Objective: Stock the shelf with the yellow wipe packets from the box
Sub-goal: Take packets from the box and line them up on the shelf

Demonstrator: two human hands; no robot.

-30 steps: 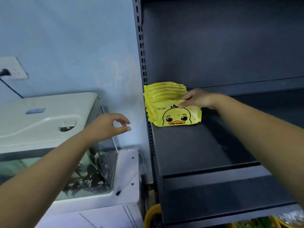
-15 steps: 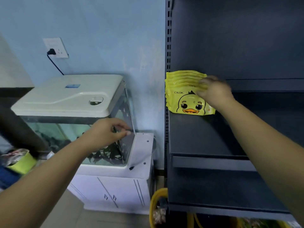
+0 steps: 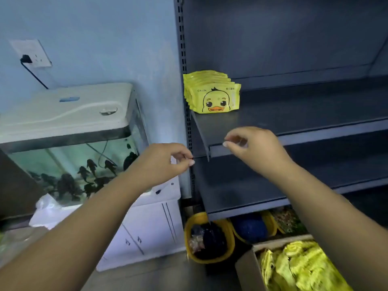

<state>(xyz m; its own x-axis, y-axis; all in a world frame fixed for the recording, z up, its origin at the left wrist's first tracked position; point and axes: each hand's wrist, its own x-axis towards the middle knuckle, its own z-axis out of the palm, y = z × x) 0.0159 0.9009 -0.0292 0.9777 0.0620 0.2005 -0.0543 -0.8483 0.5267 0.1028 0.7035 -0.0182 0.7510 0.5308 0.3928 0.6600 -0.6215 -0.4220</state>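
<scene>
From where I watch, a socket (image 3: 31,53) sits far left on the blue wall, a black cord running down from it. Below it stands a fish tank (image 3: 71,152) with a white lid, dark fish inside, on a white cabinet (image 3: 147,232). My left hand (image 3: 161,162) hangs in front of the tank's right end, fingers curled in, thumb and forefinger tips pressed together; I cannot tell whether anything is pinched between them. Right of it rises the shelf (image 3: 294,110), dark grey. A row of packets (image 3: 212,91) stands upright at the shelf's left end, against the upright, the front one showing a duck face. My right hand (image 3: 252,148) hovers in front of the shelf's front edge, below the packets and apart from them, fingers curled loosely, holding nothing. Under the lowest board sit yellow baskets (image 3: 210,238) with dark things inside. At the bottom right, on the floor, the box (image 3: 247,267) is open, with more yellow packets heaped in it, blurred.
</scene>
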